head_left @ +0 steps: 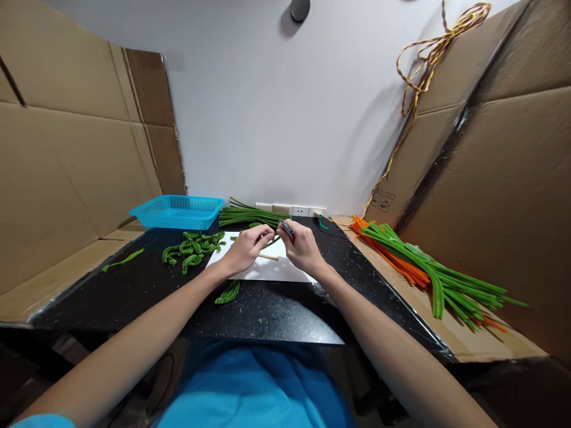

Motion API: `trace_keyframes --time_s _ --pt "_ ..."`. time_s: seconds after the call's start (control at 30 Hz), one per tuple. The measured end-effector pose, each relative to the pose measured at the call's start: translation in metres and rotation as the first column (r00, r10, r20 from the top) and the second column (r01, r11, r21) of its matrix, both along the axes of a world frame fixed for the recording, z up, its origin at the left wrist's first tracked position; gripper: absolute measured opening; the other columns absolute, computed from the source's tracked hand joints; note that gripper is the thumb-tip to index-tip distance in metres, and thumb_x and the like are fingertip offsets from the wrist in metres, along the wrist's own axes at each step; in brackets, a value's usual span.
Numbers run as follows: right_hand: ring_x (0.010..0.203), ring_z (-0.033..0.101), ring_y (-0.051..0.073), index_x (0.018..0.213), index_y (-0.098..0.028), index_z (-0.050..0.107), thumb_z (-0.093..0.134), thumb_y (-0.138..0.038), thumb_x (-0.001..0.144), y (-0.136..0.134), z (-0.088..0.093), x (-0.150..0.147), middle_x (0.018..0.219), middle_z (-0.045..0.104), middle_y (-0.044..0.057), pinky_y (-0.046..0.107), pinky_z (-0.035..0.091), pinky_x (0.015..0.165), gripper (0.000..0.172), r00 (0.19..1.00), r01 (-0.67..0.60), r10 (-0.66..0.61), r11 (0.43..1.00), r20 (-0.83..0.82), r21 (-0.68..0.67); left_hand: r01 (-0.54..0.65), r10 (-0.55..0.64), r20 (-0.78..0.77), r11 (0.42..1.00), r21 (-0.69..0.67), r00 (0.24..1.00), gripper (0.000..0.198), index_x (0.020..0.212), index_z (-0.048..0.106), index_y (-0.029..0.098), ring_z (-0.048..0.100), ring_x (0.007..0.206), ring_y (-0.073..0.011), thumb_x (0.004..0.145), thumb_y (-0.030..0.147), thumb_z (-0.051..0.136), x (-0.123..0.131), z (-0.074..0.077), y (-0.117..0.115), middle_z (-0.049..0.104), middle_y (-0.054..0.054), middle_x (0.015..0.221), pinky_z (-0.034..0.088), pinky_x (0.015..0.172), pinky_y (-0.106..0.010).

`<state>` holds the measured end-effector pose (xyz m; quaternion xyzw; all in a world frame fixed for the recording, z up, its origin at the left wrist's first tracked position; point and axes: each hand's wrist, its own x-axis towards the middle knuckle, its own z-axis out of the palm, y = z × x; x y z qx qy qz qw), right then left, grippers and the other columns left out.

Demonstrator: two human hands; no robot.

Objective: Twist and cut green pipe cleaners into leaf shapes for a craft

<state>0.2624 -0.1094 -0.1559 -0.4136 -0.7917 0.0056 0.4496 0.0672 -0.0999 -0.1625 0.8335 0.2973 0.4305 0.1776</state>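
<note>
My left hand [247,248] is closed in a pinch on a green pipe cleaner [273,241] over a white sheet [272,268] on the black table [267,309]. My right hand [303,245] is closed on a small red-handled cutter [286,229], whose tip meets the pipe cleaner between the two hands. A short wooden stick [269,257] lies on the sheet under my hands. A pile of bent green pieces [193,246] lies left of the sheet, and one more bent piece [228,292] lies near my left forearm.
A blue plastic basket [178,211] stands at the back left. Straight green pipe cleaners [250,215] lie at the back. Green and orange ones [428,270] lie on cardboard at the right. Cardboard walls stand on both sides. A lone green piece [122,260] lies far left.
</note>
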Motion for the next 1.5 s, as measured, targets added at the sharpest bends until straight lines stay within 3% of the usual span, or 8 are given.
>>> trace_keyframes --time_s 0.17,0.33,0.57,0.7,0.87,1.1,1.3,1.5 --pt "0.065 0.05 0.017 0.084 -0.021 0.055 0.05 -0.032 0.101 0.001 0.003 0.002 0.075 0.06 0.002 0.027 0.035 0.064 0.021 0.992 -0.062 0.058 0.998 -0.109 -0.033 -0.029 0.029 -0.04 1.0 -0.01 0.999 0.025 0.105 0.066 0.019 0.061 0.082 -0.0186 0.105 0.041 0.052 -0.004 0.001 0.001 0.07 -0.004 0.094 0.042 0.073 -0.028" --pt "0.064 0.047 0.017 0.082 -0.021 0.055 0.051 -0.031 0.098 0.006 0.0 0.005 0.071 0.057 0.001 0.028 0.033 0.062 0.019 0.99 -0.036 0.024 0.996 -0.141 -0.083 -0.103 0.103 -0.08 0.995 0.001 0.991 0.027 0.094 0.068 0.018 0.061 0.078 -0.0183 0.103 0.038 0.053 -0.006 0.001 0.002 0.072 -0.004 0.089 0.04 0.069 -0.028" --pt "0.063 0.041 0.015 0.077 -0.02 0.054 0.052 -0.035 0.095 0.011 0.0 0.009 0.068 0.048 -0.001 0.028 0.032 0.061 0.024 0.956 -0.188 0.135 0.963 -0.26 -0.191 -0.047 0.048 0.016 0.997 -0.058 0.999 0.026 0.09 0.07 0.016 0.059 0.074 -0.0167 0.1 0.035 0.056 -0.004 0.003 0.004 0.072 -0.004 0.084 0.04 0.067 -0.027" --pt "0.063 0.039 0.014 0.076 -0.02 0.055 0.055 -0.035 0.094 0.014 0.0 0.012 0.068 0.047 -0.002 0.029 0.031 0.061 0.023 0.938 -0.248 0.174 0.942 -0.299 -0.229 -0.019 0.022 0.026 0.994 -0.107 0.999 0.031 0.089 0.072 0.016 0.056 0.065 -0.015 0.098 0.043 0.06 -0.011 0.006 0.008 0.066 -0.002 0.071 0.037 0.061 -0.026" --pt "0.063 0.039 0.014 0.073 -0.02 0.055 0.057 -0.033 0.091 0.022 -0.005 0.017 0.067 0.046 -0.002 0.029 0.032 0.06 0.022 0.927 -0.235 0.139 0.939 -0.348 -0.252 -0.037 0.041 0.024 0.988 -0.149 0.999 0.043 0.076 0.067 0.016 0.045 0.055 -0.0121 0.1 0.05 0.056 -0.019 0.003 0.019 0.052 0.002 0.058 0.031 0.056 -0.025" --pt "0.055 0.044 0.013 0.077 -0.022 0.055 0.06 -0.043 0.088 0.031 -0.008 0.025 0.063 0.047 -0.004 0.026 0.038 0.053 0.024 0.892 -0.261 0.092 0.904 -0.443 -0.339 0.071 0.019 0.221 0.916 -0.394 0.975 0.05 0.063 0.053 0.018 0.036 0.046 -0.008 0.092 0.058 0.064 -0.022 -0.001 0.035 0.047 0.003 0.051 0.028 0.048 -0.023" --pt "0.049 0.046 0.012 0.078 -0.022 0.055 0.063 -0.048 0.083 0.04 -0.014 0.037 0.061 0.047 -0.005 0.025 0.038 0.046 0.028 0.863 -0.24 0.004 0.883 -0.506 -0.403 0.076 0.055 0.27 0.89 -0.45 0.961 0.061 0.063 0.041 0.022 0.029 0.04 -0.0057 0.085 0.074 0.064 -0.028 -0.007 0.047 0.036 0.007 0.048 0.023 0.041 -0.022" --pt "0.051 0.046 0.011 0.074 -0.021 0.056 0.067 -0.047 0.078 0.049 -0.02 0.054 0.06 0.049 -0.004 0.024 0.038 0.047 0.029 0.858 -0.2 -0.05 0.884 -0.512 -0.422 0.049 0.077 0.255 0.89 -0.453 0.964 0.065 0.061 0.034 0.023 0.023 0.042 -0.0056 0.083 0.076 0.064 -0.03 -0.018 0.05 0.028 0.009 0.05 0.015 0.043 -0.022"
